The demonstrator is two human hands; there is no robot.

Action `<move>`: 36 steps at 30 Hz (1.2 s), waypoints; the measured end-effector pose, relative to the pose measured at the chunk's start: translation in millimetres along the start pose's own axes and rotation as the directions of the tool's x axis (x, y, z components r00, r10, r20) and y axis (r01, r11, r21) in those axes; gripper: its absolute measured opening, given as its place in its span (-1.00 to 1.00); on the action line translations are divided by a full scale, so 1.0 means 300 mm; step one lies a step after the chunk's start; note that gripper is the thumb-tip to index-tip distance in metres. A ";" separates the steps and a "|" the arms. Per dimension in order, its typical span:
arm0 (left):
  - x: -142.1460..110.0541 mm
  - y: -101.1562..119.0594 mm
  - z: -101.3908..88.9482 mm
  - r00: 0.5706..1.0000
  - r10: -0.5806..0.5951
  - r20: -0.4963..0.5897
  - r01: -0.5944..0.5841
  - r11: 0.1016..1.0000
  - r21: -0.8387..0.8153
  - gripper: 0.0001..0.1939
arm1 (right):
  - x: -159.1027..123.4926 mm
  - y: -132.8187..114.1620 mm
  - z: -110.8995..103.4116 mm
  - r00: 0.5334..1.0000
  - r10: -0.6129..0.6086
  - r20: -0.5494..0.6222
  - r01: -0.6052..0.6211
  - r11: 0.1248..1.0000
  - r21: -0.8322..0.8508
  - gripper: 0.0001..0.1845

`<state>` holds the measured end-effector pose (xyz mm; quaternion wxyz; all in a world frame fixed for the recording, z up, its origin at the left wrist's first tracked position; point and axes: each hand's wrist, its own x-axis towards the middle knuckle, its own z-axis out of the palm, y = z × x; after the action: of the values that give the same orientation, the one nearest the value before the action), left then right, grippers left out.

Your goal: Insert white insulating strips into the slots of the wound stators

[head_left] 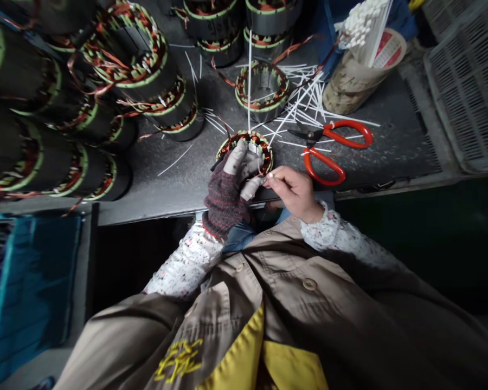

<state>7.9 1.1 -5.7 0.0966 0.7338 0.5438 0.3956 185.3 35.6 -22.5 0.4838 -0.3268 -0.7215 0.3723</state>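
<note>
A small motor stator (270, 157) with copper windings and a pale green rim lies near the bench's front edge. My left hand (230, 181), in a dark knitted glove with pale-covered fingertips, grips its near left side, fingers reaching over the ring. My bare right hand (290, 189) is closed in a pinch at the near right rim, on the end of a thin white cable tie (260, 164) that curves out of the ring; the fingers partly hide it. Another white cable tie (249, 81) sticks up from the far rim. To the right lie red-handled scissors (323, 143).
Behind the held stator stands another stator (262, 89), beside a heap of loose white ties (305, 100). A cup (352, 81) full of ties stands at back right, near a grey plastic crate (467, 92). Stacked stators (142, 70) crowd the left. A blue bin (36, 276) sits lower left.
</note>
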 end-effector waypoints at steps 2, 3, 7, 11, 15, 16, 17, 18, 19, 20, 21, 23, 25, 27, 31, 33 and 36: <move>0.007 0.002 -0.002 1.000 -0.001 -0.007 0.001 1.000 -0.026 -0.54 | 0.003 -0.001 0.001 0.998 0.064 -0.018 -0.064 0.998 0.026 -0.61; 0.011 0.001 -0.003 0.999 0.028 -0.021 -0.028 0.999 -0.018 -0.61 | 0.003 -0.008 -0.007 0.996 0.083 -0.023 -0.083 0.996 0.020 -0.63; 0.020 -0.003 -0.012 0.992 0.118 -0.052 -0.117 0.993 0.029 -0.78 | 0.004 -0.056 -0.054 0.997 0.070 0.034 -0.069 0.997 -0.034 -0.66; 0.021 -0.001 -0.016 0.996 0.086 0.021 -0.088 0.993 0.078 -0.73 | 0.017 -0.077 -0.064 0.995 -0.028 0.092 0.039 0.992 -0.121 -0.70; 0.023 -0.009 -0.016 0.993 0.111 0.034 -0.114 0.989 0.095 -0.73 | 0.035 -0.048 -0.042 0.995 -0.064 0.070 0.080 0.965 -0.250 -0.73; 0.023 -0.014 -0.016 0.992 0.119 0.046 -0.123 0.988 0.094 -0.73 | 0.039 -0.039 -0.039 0.997 -0.046 0.067 0.063 0.961 -0.269 -0.73; 0.024 -0.019 -0.017 0.991 0.120 0.067 -0.126 0.988 0.093 -0.71 | 0.043 -0.033 -0.036 0.998 -0.022 0.064 0.039 0.961 -0.275 -0.74; 0.023 -0.023 -0.018 0.989 0.120 0.090 -0.127 0.988 0.088 -0.70 | 0.046 -0.029 -0.035 0.998 0.002 0.058 0.014 0.963 -0.269 -0.76; 0.022 -0.026 -0.019 0.986 0.124 0.107 -0.133 0.988 0.079 -0.70 | 0.049 -0.029 -0.035 0.998 0.020 0.052 -0.006 0.966 -0.257 -0.77; 0.021 -0.027 -0.020 0.985 0.134 0.112 -0.142 0.988 0.067 -0.70 | 0.052 -0.033 -0.036 0.998 0.028 0.055 -0.014 0.969 -0.245 -0.78; 0.020 -0.027 -0.021 0.983 0.148 0.108 -0.155 0.986 0.056 -0.70 | 0.055 -0.039 -0.037 0.997 0.027 0.068 -0.010 0.970 -0.244 -0.78; 0.017 -0.022 -0.022 0.980 0.179 0.083 -0.184 0.981 0.058 -0.71 | 0.060 -0.059 -0.039 0.992 0.007 0.124 0.028 0.960 -0.279 -0.73; 0.018 -0.012 -0.023 0.978 0.198 0.059 -0.203 0.976 0.084 -0.73 | 0.064 -0.089 -0.048 0.982 -0.016 0.188 0.074 0.949 -0.305 -0.68; 0.023 -0.003 -0.024 0.977 0.210 0.039 -0.213 0.972 0.103 -0.74 | 0.065 -0.125 -0.066 0.976 -0.027 0.217 0.083 0.964 -0.253 -0.65; 0.031 0.002 -0.024 0.980 0.200 0.015 -0.201 0.977 0.075 -0.78 | 0.059 -0.175 -0.118 0.989 -0.012 0.148 0.017 0.999 -0.031 -0.63; 0.030 -0.004 -0.028 0.983 0.183 -0.029 -0.182 0.983 0.022 -0.76 | 0.053 -0.168 -0.133 0.995 0.025 0.096 -0.030 0.998 0.052 -0.60; 0.024 -0.021 -0.038 0.979 0.196 -0.047 -0.196 0.981 0.005 -0.67 | 0.044 -0.130 -0.130 0.986 0.118 0.114 -0.138 0.974 0.182 -0.57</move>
<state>-3.8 6.5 1.7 0.0442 0.7742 0.4710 0.4206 213.6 35.2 26.8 0.4500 -0.3058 -0.6841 0.4858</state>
